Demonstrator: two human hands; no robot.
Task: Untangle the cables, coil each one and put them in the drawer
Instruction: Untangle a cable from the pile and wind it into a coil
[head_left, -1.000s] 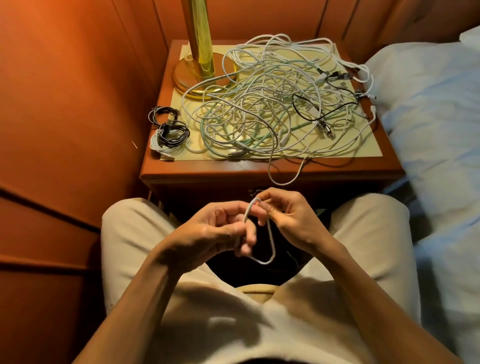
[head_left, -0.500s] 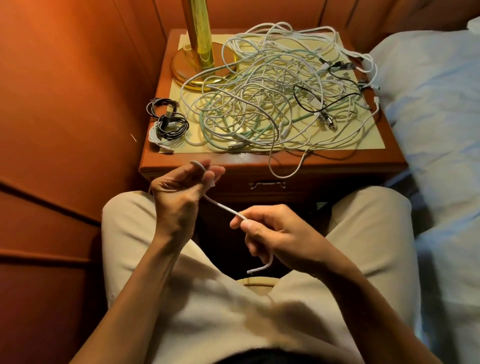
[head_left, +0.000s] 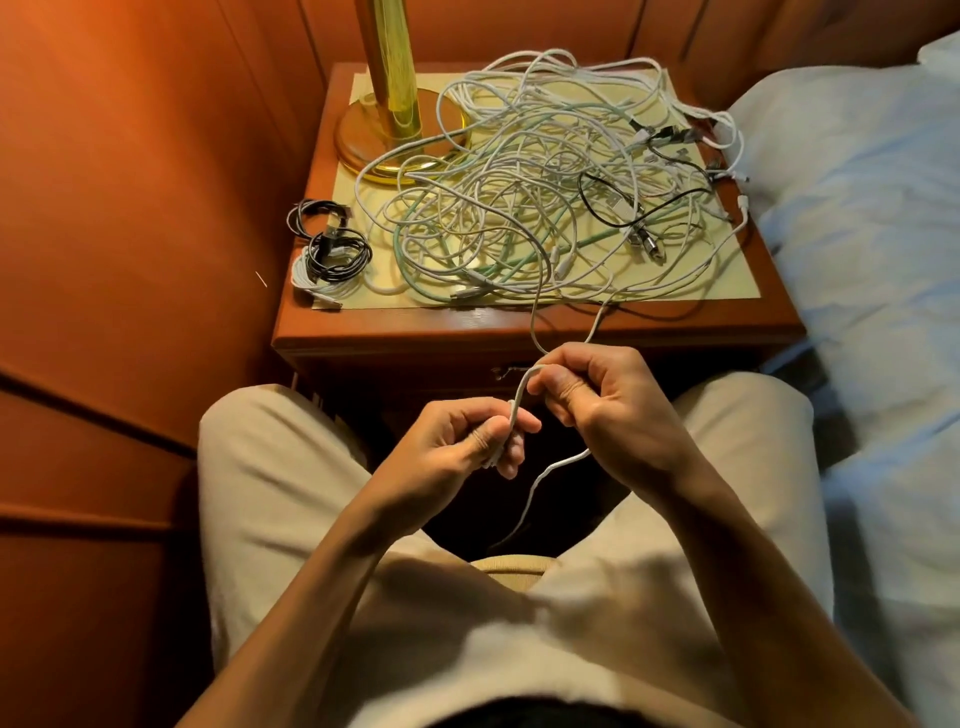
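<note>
Head view: white cable (head_left: 519, 395) is being pinched by left hand (head_left: 467, 447) and looped over curled fingers of right hand (head_left: 608, 410), above the lap; its far end is still running into the tangle (head_left: 530, 197) on the nightstand (head_left: 467, 332). Judged: loops should be kept even, slack being drawn gently so the pile is not dragged off. Drawer is being kept closed
</note>
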